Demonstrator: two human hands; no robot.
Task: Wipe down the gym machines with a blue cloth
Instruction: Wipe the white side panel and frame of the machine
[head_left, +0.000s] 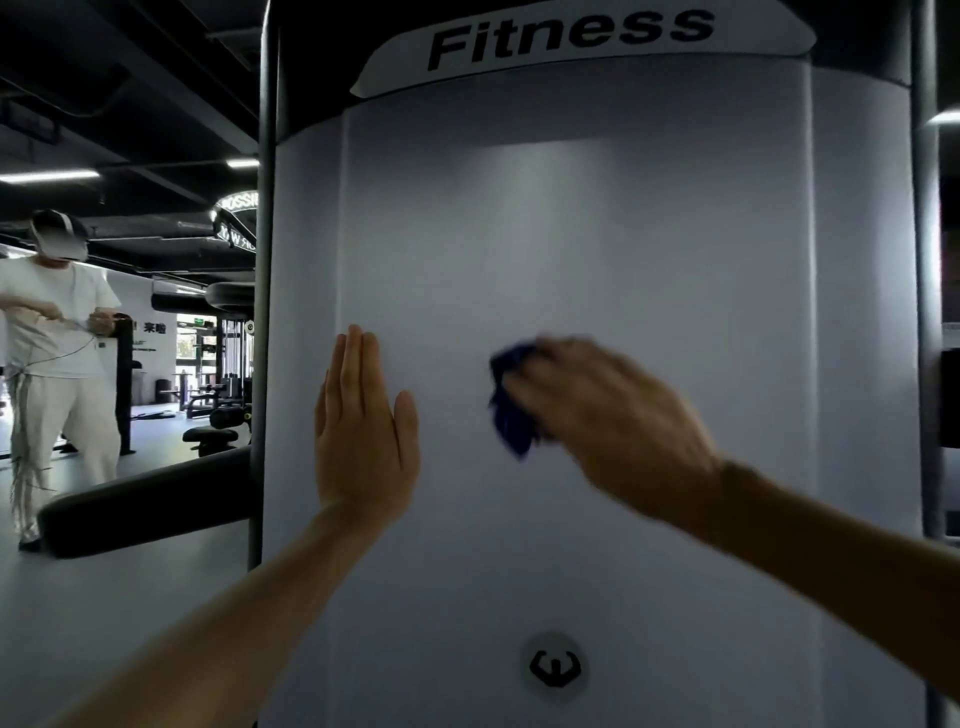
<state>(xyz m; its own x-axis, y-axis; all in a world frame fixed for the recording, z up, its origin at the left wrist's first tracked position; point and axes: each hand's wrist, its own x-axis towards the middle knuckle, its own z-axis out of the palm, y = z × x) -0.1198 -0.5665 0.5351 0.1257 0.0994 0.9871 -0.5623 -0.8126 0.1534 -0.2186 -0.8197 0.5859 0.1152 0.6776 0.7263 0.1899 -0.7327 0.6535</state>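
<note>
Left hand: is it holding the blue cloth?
No, the left hand lies flat and empty against the white panel, while the right hand grips the blue cloth.

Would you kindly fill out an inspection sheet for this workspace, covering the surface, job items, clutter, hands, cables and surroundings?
Surface: white machine shroud, upright, marked "Fitness" at the top, small logo badge low down; no marks visible.
Job's things: blue cloth, bunched, held against the shroud.
Clutter: nothing seen.
Hands: left hand flat and open on the shroud; right hand gripping the cloth, motion-blurred.
Cables: thin cord held by the bystander.
Surroundings: person in white clothing at left, black padded machine arm, further gym equipment behind, dark ceiling with strip lights.
</note>
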